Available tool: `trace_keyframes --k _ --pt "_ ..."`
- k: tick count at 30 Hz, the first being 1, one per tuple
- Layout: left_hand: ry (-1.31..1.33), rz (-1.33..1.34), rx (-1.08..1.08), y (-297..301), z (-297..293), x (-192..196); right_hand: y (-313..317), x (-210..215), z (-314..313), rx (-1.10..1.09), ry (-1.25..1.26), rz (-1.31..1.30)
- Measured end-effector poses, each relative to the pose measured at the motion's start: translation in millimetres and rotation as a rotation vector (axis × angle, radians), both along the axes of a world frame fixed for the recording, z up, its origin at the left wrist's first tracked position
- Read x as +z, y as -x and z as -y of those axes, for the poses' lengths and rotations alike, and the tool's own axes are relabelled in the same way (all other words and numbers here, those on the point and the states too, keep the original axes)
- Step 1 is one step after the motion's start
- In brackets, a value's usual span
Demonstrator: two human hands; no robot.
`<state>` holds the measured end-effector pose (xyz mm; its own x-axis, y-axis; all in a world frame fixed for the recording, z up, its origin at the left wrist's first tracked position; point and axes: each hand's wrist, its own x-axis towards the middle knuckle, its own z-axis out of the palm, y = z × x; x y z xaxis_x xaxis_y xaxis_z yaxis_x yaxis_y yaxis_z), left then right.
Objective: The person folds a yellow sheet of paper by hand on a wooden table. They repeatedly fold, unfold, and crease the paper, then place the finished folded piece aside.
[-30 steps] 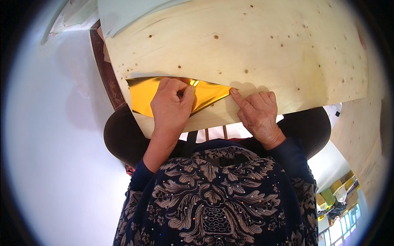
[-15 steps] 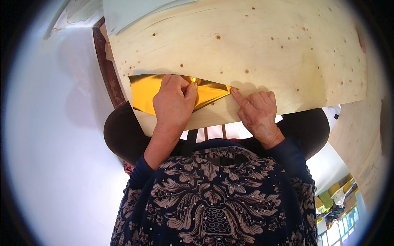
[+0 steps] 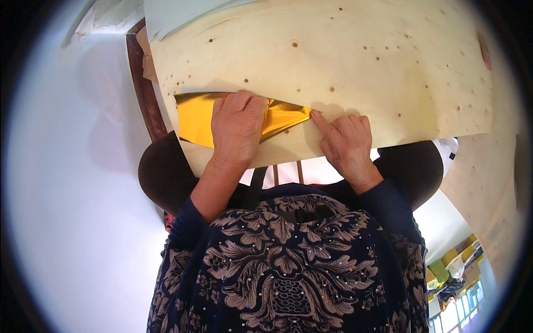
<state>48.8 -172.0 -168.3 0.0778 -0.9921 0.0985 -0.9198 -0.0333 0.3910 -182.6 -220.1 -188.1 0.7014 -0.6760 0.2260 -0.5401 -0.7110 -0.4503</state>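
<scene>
A sheet of gold foil paper (image 3: 195, 119) lies on the pale wooden board (image 3: 355, 66) in front of me. Its left end is wide, and the right part is folded into a narrow point. My left hand (image 3: 239, 125) rests on the middle of the foil with its fingers curled down onto it; the fingertips are mostly hidden. At the pointed tip, the index finger of my right hand (image 3: 347, 144) is stretched out and touches the foil. The other fingers of that hand are loosely bent, and nothing shows in its palm.
Pale sheets (image 3: 183, 14) lie at the board's far left corner. The board's near edge sits over my dark-clothed knees (image 3: 166, 172). A dark brown wooden edge (image 3: 141, 83) runs along the left. Boxes and bags (image 3: 449, 272) stand low at the right.
My left fingers have gone from a pinch at the foil's upper edge to a flatter curl over its middle. The right index finger stays at the tip. The view has shifted slightly.
</scene>
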Motion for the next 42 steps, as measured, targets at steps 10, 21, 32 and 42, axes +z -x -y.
trace_keyframes --k 10,21,32,42 --pt "-0.04 0.221 -0.122 9 -37 10 -4 -3 -4 -0.009 0.165 0.027" --pt "-0.113 0.241 -0.058 20 -53 -5 -2 -4 -6 -0.004 0.164 -0.003" --pt "-0.089 0.212 -0.09 20 -55 2 0 14 -2 0.023 0.19 -0.133" --pt "-0.136 0.292 -0.093 24 -51 8 -100 20 57 0.135 -0.707 -0.162"
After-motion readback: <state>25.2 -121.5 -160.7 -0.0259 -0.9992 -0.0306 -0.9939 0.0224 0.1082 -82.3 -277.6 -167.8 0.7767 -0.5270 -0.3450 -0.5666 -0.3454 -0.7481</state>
